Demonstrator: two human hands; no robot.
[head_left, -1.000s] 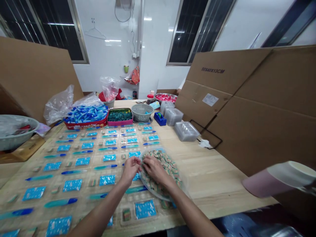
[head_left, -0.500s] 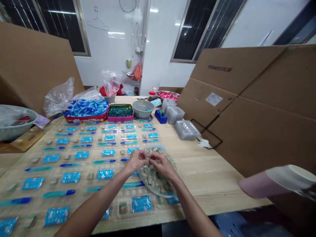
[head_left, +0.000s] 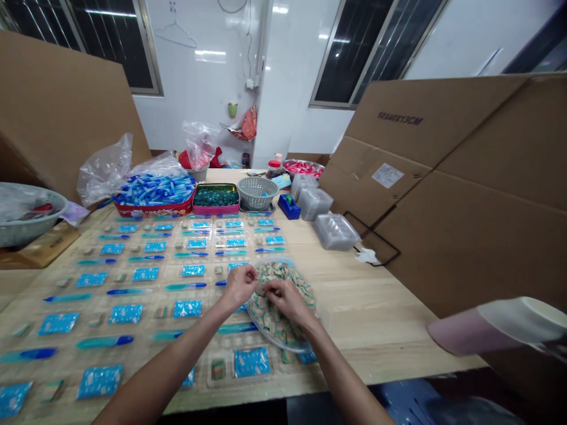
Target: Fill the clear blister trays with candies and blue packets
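Observation:
A round clear tub [head_left: 271, 341] holds a heap of small striped pieces [head_left: 283, 319] in green, pink and cream. My left hand [head_left: 241, 285] hovers over the tub's left rim, its thumb and fingertips pinched together; whatever lies between them is too small to make out. Over the heap, my right hand [head_left: 287, 300] has its fingers bent down to the pieces, thumb against forefinger, and hides what they touch. Left of the tub, clear trays are laid out in rows with blue packets [head_left: 251, 362], teal pens [head_left: 105, 342] and single striped pieces [head_left: 218, 369].
At the back stand a red tin of blue pens [head_left: 155, 192], a pink tin [head_left: 216, 199], a grey basket [head_left: 257, 195] and a blue tape dispenser [head_left: 289, 206]. Stacked clear trays [head_left: 336, 232] sit by a cardboard sheet [head_left: 482, 206]. A pink bottle [head_left: 482, 327] lies at the right.
My hands have drawn apart: the left has shifted slightly left, and the right has lowered a little over the striped pieces. The view has shifted slightly.

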